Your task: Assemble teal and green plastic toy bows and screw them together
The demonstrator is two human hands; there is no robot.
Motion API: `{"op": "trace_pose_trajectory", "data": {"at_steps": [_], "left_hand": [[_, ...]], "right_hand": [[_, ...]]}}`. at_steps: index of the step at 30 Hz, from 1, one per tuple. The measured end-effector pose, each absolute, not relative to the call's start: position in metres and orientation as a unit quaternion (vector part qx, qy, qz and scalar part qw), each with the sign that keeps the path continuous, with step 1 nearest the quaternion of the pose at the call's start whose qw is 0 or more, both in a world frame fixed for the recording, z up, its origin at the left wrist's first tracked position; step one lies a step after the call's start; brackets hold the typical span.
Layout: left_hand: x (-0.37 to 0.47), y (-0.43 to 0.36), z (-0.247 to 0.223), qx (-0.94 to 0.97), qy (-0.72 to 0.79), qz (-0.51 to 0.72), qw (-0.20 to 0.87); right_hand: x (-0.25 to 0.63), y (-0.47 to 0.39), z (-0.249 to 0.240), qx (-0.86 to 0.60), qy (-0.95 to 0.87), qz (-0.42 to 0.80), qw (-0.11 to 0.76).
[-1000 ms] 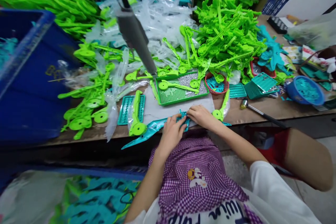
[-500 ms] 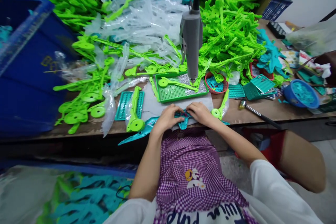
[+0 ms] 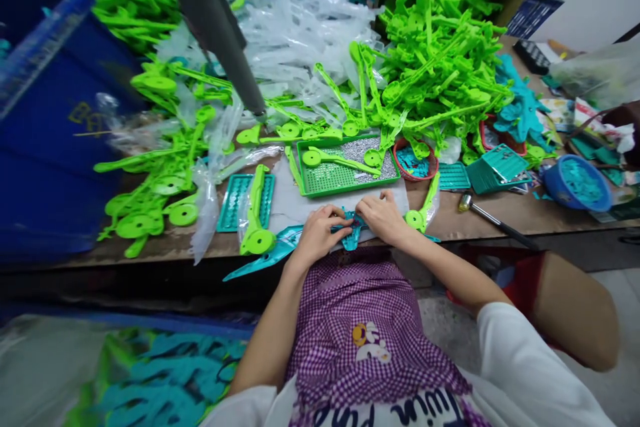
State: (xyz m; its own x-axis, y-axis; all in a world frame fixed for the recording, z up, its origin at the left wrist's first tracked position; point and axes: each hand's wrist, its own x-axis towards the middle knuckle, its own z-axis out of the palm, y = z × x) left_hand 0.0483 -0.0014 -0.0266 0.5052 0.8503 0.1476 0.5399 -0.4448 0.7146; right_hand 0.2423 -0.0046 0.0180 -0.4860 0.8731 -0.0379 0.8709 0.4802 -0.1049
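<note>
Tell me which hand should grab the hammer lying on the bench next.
Right. The right hand lies nearer the hammer, which rests further right on the bench, with only a green part between. The left hand would have to cross over it; both touch the teal part.

Teal part [image 3: 351,232]; lime-green tray [image 3: 345,177]; blue crate [image 3: 45,113]; purple-white checked apron [image 3: 360,320].

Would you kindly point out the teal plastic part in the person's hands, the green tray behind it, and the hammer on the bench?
teal plastic part [image 3: 353,235], head view, on its middle between the hands.
green tray [image 3: 331,179], head view, on its perforated floor.
hammer [image 3: 466,200], head view, on its metal head.
</note>
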Motion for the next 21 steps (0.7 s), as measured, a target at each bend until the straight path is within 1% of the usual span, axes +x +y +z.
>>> {"op": "trace_pose_trajectory", "data": {"at_steps": [3,5,9,11,13,15,17,21], "left_hand": [[0.048,-0.002,-0.028,0.816,0.425,0.251,0.300],[0.047,-0.002,-0.028,0.816,0.426,0.253,0.298],[0.046,-0.002,-0.027,0.814,0.421,0.261,0.302],[0.046,-0.002,-0.027,0.815,0.415,0.268,0.304],[0.046,-0.002,-0.027,0.815,0.412,0.274,0.303],[0.046,-0.003,-0.027,0.815,0.413,0.275,0.300],[0.046,-0.003,-0.028,0.815,0.417,0.271,0.298],[0.046,-0.003,-0.028,0.816,0.417,0.264,0.301]], "right_hand": [[0.239,-0.009,0.017,-0.506,-0.862,0.032,0.013],[0.243,-0.008,0.014,-0.505,-0.859,0.068,0.040],[0.255,-0.001,0.005,-0.536,-0.815,0.176,0.129],[0.258,0.000,0.001,-0.546,-0.801,0.194,0.152],[0.258,-0.001,-0.001,-0.546,-0.801,0.190,0.155],[0.256,-0.002,0.000,-0.534,-0.814,0.179,0.142],[0.253,-0.001,0.006,-0.513,-0.835,0.169,0.107],[0.244,0.005,0.028,-0.489,-0.859,0.150,-0.011]]}}
